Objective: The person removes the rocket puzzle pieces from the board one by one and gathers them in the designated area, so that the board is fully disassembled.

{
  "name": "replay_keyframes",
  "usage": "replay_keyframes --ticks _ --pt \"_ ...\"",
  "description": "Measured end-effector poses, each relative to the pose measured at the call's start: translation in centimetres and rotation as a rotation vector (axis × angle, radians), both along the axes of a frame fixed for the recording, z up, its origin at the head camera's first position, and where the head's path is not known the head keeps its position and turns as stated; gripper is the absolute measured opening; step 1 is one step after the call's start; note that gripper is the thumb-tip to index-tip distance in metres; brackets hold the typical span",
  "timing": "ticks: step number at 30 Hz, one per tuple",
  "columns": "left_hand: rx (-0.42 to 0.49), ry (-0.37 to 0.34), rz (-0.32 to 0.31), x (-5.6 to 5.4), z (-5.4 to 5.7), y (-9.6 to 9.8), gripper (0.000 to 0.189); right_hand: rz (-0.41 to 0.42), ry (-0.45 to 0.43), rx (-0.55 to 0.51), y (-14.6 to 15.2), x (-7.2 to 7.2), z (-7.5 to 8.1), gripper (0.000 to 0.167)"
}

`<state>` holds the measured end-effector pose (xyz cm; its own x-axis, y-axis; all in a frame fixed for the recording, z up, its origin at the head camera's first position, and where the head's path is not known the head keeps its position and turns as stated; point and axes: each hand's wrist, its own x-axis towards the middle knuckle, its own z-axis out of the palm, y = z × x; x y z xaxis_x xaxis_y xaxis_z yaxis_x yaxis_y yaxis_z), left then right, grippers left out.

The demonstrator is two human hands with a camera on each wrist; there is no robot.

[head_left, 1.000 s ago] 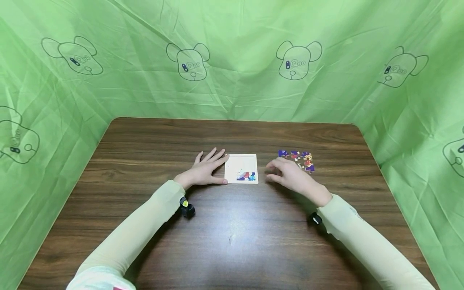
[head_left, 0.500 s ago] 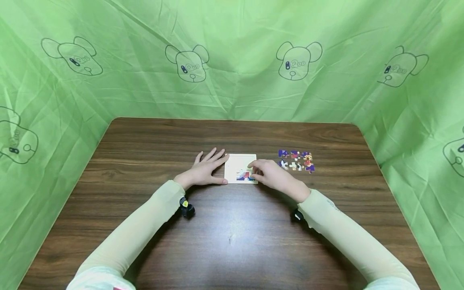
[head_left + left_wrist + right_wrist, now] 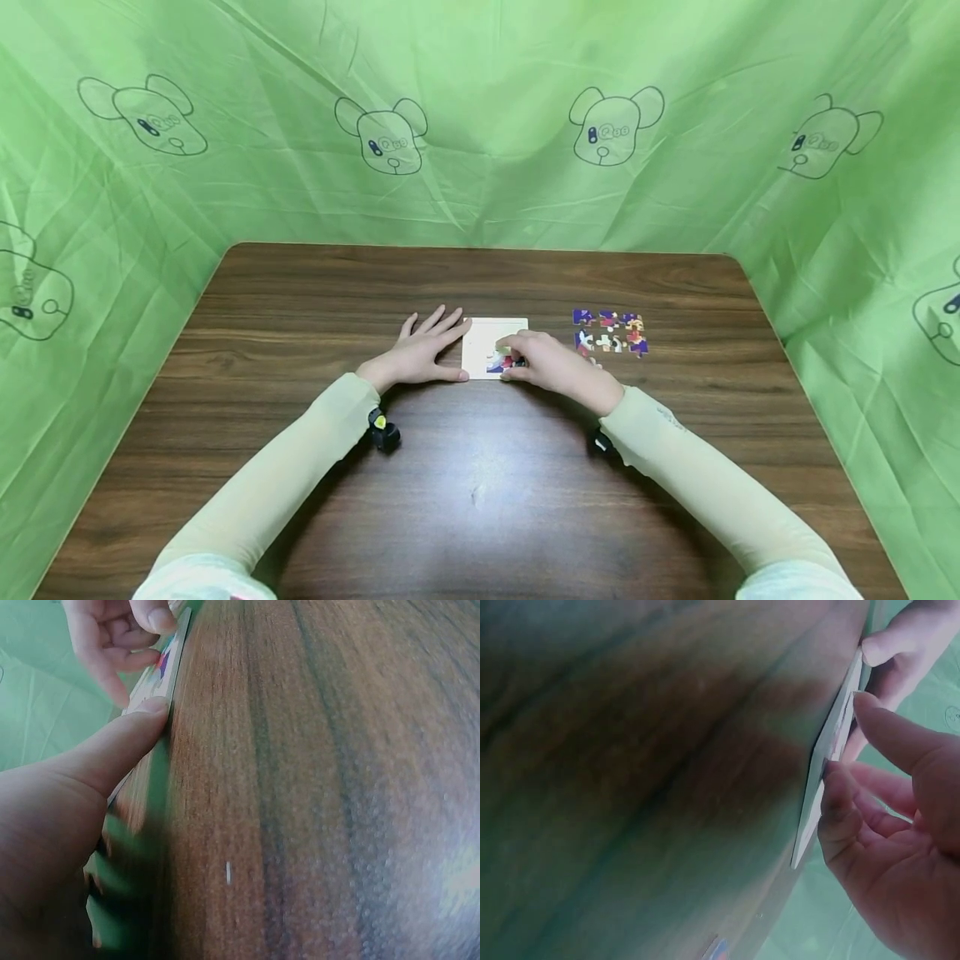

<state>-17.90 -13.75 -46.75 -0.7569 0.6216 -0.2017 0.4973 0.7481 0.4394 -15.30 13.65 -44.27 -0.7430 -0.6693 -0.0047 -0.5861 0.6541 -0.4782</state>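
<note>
My left hand [image 3: 422, 354] lies with its fingers spread. Its thumb and index fingertip rest on the left side of the white puzzle frame [image 3: 474, 344]. My right hand [image 3: 551, 362] is over the frame's lower right part, thumb and index finger bent and apart. Between and beneath them lie joined jigsaw pieces [image 3: 495, 363], partly covered. In the left wrist view, the right hand's curled fingers [image 3: 124, 656] reach to the coloured pieces. The right wrist view shows its fingertips at the frame [image 3: 804, 838]. Whether they pinch a piece is hidden.
Loose jigsaw pieces [image 3: 636, 325] lie in rough rows right of the frame, partly hidden by the right hand. The brown wooden table [image 3: 337, 283] has green cloth [image 3: 480, 192] around its back and sides.
My right hand has moved left from beside the loose pieces to over the frame, and lately a little further left. The left hand keeps its place on the frame.
</note>
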Motion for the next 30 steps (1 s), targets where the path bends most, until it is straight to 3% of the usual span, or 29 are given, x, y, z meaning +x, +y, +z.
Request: replay_keyframes --ticks 12,30 --pt "-0.008 -0.007 -0.001 -0.3 0.2 0.0 0.097 0.000 0.044 0.030 -0.9 0.0 -0.2 0.038" --pt "0.008 0.002 -0.004 -0.2 0.0 -0.1 0.097 0.008 -0.033 0.106 -1.8 -0.3 0.5 0.035"
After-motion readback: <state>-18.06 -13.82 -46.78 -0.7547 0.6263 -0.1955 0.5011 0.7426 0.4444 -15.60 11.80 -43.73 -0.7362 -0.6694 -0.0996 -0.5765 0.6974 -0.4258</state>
